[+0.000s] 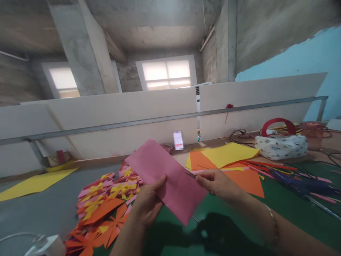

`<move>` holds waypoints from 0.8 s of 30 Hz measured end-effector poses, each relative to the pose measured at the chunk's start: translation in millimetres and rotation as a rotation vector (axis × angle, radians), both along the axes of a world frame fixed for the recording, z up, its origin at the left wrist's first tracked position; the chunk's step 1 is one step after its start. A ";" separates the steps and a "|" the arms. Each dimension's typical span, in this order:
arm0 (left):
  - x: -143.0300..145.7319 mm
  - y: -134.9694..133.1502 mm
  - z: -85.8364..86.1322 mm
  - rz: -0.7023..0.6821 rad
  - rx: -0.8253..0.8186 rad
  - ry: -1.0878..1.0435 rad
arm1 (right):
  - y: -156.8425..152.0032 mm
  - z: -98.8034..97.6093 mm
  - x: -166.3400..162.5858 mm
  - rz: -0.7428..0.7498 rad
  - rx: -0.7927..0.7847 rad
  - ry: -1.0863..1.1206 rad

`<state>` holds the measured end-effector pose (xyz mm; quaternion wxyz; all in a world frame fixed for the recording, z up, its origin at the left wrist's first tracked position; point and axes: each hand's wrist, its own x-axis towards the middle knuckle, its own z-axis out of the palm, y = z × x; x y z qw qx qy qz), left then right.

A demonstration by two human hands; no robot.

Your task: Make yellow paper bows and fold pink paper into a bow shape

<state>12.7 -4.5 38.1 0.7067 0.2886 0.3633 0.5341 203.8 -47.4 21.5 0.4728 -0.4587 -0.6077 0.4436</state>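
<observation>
A pink paper sheet (170, 177) is held up at a slant above the table. My left hand (150, 202) grips its lower left edge, the thumb lying on the face of the paper. In my right hand (213, 181), pinched between thumb and fingers, is a thin dark pointed tool (190, 174); its tip reaches over the right part of the sheet. The fingers hide the rest of the tool, so its exact kind does not show. Left of my left hand lies a pile of pink and yellow paper pieces (114, 188), with orange paper cutouts (113, 224) nearer me.
Orange and yellow sheets (229, 154) lie behind my right hand. A blue glue gun (295, 183) rests among paper strips at right. Further back are a patterned white pouch with a red handle (281, 145) and a propped-up phone (178, 140). A white plug (49, 245) sits front left.
</observation>
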 end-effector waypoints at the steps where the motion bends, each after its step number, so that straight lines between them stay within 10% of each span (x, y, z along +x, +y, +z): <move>1: 1.4 -0.4 -0.5 0.005 0.002 0.002 | -0.1 -0.5 -0.3 -0.003 0.004 0.007; 24: 14.0 0.3 -7.4 0.027 -0.088 -0.030 | -2.4 4.6 -1.2 -0.050 0.116 -0.090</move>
